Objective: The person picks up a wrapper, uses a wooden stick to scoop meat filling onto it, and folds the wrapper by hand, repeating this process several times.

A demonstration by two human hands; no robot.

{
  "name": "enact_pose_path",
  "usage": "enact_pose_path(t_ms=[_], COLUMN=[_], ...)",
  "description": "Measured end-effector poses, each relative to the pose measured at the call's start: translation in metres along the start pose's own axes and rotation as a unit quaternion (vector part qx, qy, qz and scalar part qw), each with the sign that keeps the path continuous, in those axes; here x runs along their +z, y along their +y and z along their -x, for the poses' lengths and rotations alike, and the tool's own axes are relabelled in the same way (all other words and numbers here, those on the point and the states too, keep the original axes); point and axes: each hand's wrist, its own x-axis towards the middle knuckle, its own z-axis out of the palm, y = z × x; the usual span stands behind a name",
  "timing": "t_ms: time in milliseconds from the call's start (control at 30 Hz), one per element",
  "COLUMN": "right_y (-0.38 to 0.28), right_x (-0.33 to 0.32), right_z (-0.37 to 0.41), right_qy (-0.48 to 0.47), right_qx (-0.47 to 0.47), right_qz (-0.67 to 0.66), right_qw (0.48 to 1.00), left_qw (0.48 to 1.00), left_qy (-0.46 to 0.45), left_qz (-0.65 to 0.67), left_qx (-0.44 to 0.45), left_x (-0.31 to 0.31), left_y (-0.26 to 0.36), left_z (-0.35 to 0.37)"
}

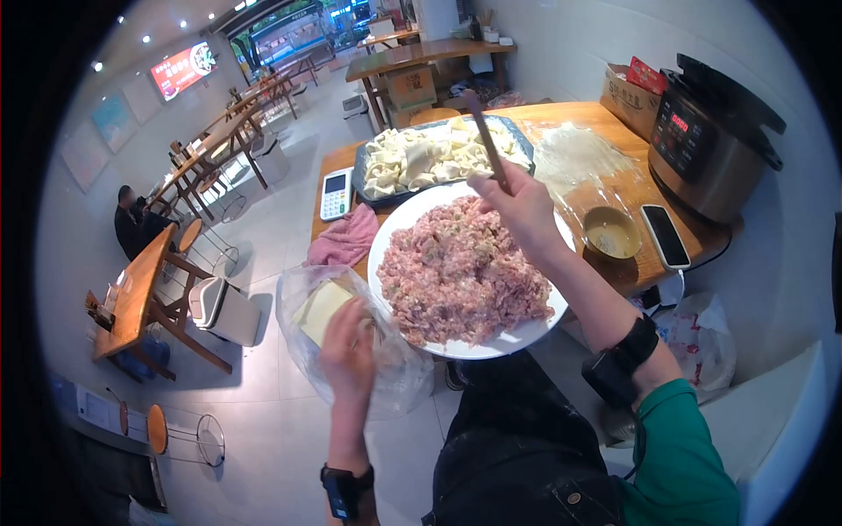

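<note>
My right hand grips a dark stick-like utensil, which points up and away over the large white plate of minced meat. At the plate's left edge, my left hand has its fingers bent together beside a clear plastic bag. Pale square wrappers show in the bag; what the fingers hold is too small to tell. Beyond the plate, folded dumplings fill a dark tray.
A pink cloth and a card terminal lie left of the tray. To the right are a small bowl, a phone with a cable, a floury patch and a cooker. A person sits far left.
</note>
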Motion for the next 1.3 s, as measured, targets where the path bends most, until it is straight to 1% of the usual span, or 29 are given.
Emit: enact_pose_path(t_ms=[33,67,133,167,233,300,367,433,467,533,567,633,667,700,733,767,800,833,867,900,933,967,1033,1067,1133,1167,1200,1267,1300], right_y=[0.002,0.005,0.011,0.025,0.03,0.037,0.037,0.037,0.036,0.031,0.031,0.035,0.032,0.033,0.037,0.041,0.045,0.048,0.049,0.049,0.047,0.044,0.038,0.034,0.034,0.034,0.036,0.04,0.042], right_x=[0.001,0.0,-0.002,0.001,-0.003,-0.012,-0.025,-0.038,-0.045,-0.056,-0.059,-0.066,-0.07,-0.073,-0.078,-0.079,-0.08,-0.082,-0.082,-0.082,-0.082,-0.083,-0.077,-0.075,-0.072,-0.071,-0.07,-0.069,-0.067], right_z=[-0.005,-0.002,0.021,0.033,0.061,0.084,0.104,0.12,0.126,0.134,0.14,0.147,0.15,0.153,0.157,0.158,0.16,0.163,0.164,0.165,0.166,0.167,0.165,0.165,0.164,0.164,0.164,0.165,0.167], right_qy=[0.022,0.021,-0.052,-0.055,-0.104,-0.118,-0.15,-0.151,-0.151,-0.155,-0.159,-0.174,-0.176,-0.175,-0.181,-0.181,-0.182,-0.18,-0.176,-0.178,-0.18,-0.175,-0.16,-0.15,-0.143,-0.136,-0.137,-0.141,-0.144], right_qx=[-0.01,-0.012,0.054,0.025,0.037,0.042,0.056,0.067,0.076,0.085,0.094,0.077,0.081,0.085,0.103,0.106,0.033,-0.037,-0.03,-0.074,-0.117,-0.108,-0.203,-0.23,-0.242,-0.258,-0.256,-0.259,-0.258], right_qz=[-0.013,-0.016,0.035,0.013,0.007,0.016,-0.021,0.0,0.019,0.021,0.021,0.044,0.059,0.076,0.088,0.085,0.108,0.135,0.139,0.185,0.233,0.242,0.322,0.357,0.388,0.414,0.418,0.436,0.438], right_qw=[1.0,1.0,0.997,0.998,0.994,0.992,0.987,0.986,0.985,0.984,0.983,0.981,0.979,0.978,0.974,0.974,0.977,0.974,0.974,0.964,0.949,0.948,0.911,0.893,0.878,0.862,0.861,0.85,0.849], left_qw=[0.999,0.999,0.989,0.989,0.987,0.984,0.982,0.972,0.972,0.958,0.956,0.951,0.949,0.972,0.98,0.98,0.963,0.9,0.847,0.774,0.737,0.702,0.624,0.619,0.468,0.431,0.395,0.434,0.46], left_qy=[-0.003,-0.001,-0.05,-0.046,-0.061,-0.075,-0.09,-0.13,-0.131,-0.141,-0.145,-0.147,-0.149,-0.121,-0.09,-0.092,-0.012,0.067,0.09,0.111,0.098,0.084,0.094,0.09,-0.034,-0.046,-0.057,-0.013,-0.033], left_qz=[-0.048,-0.051,-0.13,-0.13,-0.151,-0.16,-0.167,-0.193,-0.193,-0.246,-0.253,-0.267,-0.277,-0.192,-0.102,-0.105,0.062,0.228,0.361,0.486,0.542,0.591,0.673,0.676,0.81,0.825,0.839,0.772,0.743], left_qx=[-0.017,-0.015,-0.052,-0.054,0.001,0.003,0.006,-0.007,-0.011,0.045,0.033,0.047,0.038,-0.055,-0.144,-0.144,-0.26,-0.366,-0.38,-0.389,-0.391,-0.389,-0.385,-0.388,-0.351,-0.362,-0.371,-0.464,-0.485], left_x=[-0.009,-0.016,-0.024,-0.024,-0.025,-0.025,-0.024,-0.024,-0.022,-0.02,-0.019,-0.019,-0.021,-0.022,-0.022,-0.025,-0.03,-0.035,-0.042,-0.049,-0.054,-0.058,-0.061,-0.063,-0.061,-0.056,-0.05,-0.031,-0.023], left_y=[-0.017,-0.029,-0.045,-0.047,-0.047,-0.045,-0.045,-0.047,-0.047,-0.05,-0.051,-0.057,-0.066,-0.076,-0.086,-0.097,-0.111,-0.118,-0.124,-0.121,-0.108,-0.097,-0.066,-0.047,-0.007,0.007,0.02,0.033,0.045], left_z=[-0.002,-0.003,-0.004,-0.006,-0.009,-0.014,-0.018,-0.021,-0.023,-0.024,-0.023,-0.026,-0.027,-0.028,-0.029,-0.029,-0.029,-0.03,-0.03,-0.031,-0.031,-0.027,-0.016,-0.01,0.007,0.017,0.028,0.062,0.073])
